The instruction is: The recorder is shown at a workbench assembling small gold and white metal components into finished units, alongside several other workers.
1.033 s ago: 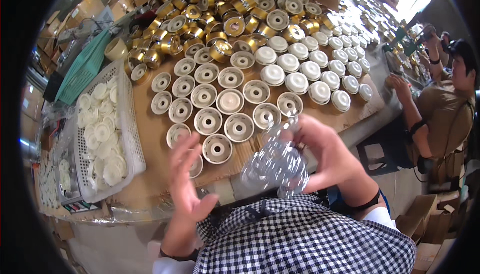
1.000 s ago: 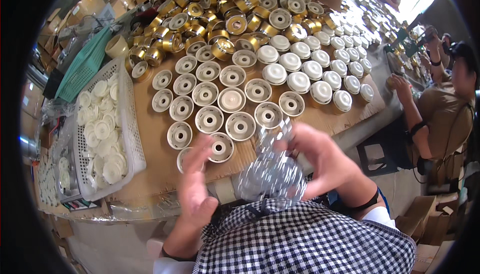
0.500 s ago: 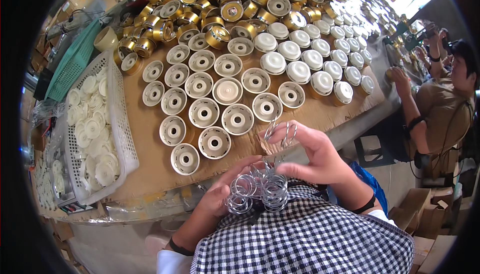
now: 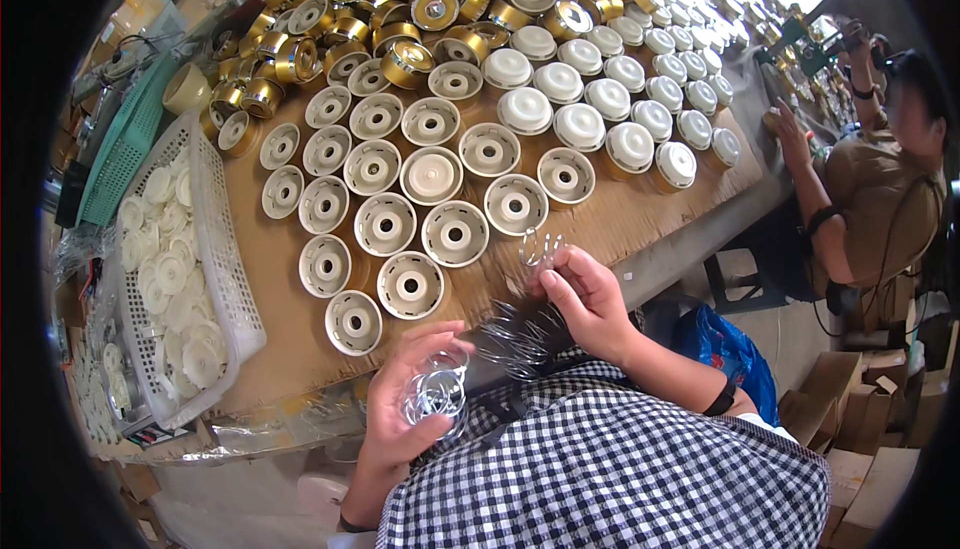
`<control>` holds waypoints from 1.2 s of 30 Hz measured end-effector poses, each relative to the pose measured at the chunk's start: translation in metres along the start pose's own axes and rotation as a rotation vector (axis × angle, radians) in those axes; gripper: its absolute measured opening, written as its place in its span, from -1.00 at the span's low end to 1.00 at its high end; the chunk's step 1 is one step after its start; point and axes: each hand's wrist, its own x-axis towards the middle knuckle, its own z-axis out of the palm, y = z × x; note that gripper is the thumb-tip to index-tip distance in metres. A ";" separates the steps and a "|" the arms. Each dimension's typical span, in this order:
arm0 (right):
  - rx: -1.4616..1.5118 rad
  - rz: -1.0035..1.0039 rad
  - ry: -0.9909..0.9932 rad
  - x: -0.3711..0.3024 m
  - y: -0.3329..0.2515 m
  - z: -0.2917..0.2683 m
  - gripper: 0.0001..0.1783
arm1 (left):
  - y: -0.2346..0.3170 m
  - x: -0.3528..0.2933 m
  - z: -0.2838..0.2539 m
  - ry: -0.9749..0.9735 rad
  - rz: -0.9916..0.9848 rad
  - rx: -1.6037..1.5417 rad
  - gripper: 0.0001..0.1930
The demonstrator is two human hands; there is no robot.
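Note:
My right hand [image 4: 592,311] pinches a shiny wire coil spring [image 4: 540,248] between thumb and fingers, just over the table's front edge. Cupped in my left hand [image 4: 392,407] is a small bunch of similar springs [image 4: 436,395], held low in front of the apron. Between my hands lies a blurred tangle of springs [image 4: 515,341]; what it rests on is hard to make out. Beyond them stand rows of round gold cups with cream insides and a central hole, the nearest being this cup [image 4: 412,285]. One cup [image 4: 432,177] has a cream disc inside.
White-capped gold cups [image 4: 580,125] fill the right of the cardboard-covered table [image 4: 275,324]. Loose gold cups [image 4: 408,64] pile up at the back. A white basket [image 4: 232,279] of white discs stands left, beside a green basket [image 4: 130,144]. Another person [image 4: 880,199] sits at right.
My hands have moved apart, the left one taking some springs leftward. The right hand now pinches a spring upright, and the loose tangle lies between them. The view has shifted slightly.

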 end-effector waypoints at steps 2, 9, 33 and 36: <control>-0.084 -0.068 0.034 0.000 0.011 0.001 -0.91 | 0.010 0.010 0.005 -0.007 0.190 0.570 -0.40; -0.702 -0.459 0.044 0.047 -0.033 -0.015 -0.85 | -0.007 0.016 0.014 -0.153 0.381 1.044 -0.53; -0.068 -0.110 -0.220 -0.008 -0.066 -0.031 -0.90 | -0.008 0.048 0.047 -0.095 0.499 1.190 -0.01; 0.381 0.106 -0.214 -0.010 -0.071 -0.022 -0.96 | -0.006 0.046 0.046 -0.088 0.367 0.986 0.05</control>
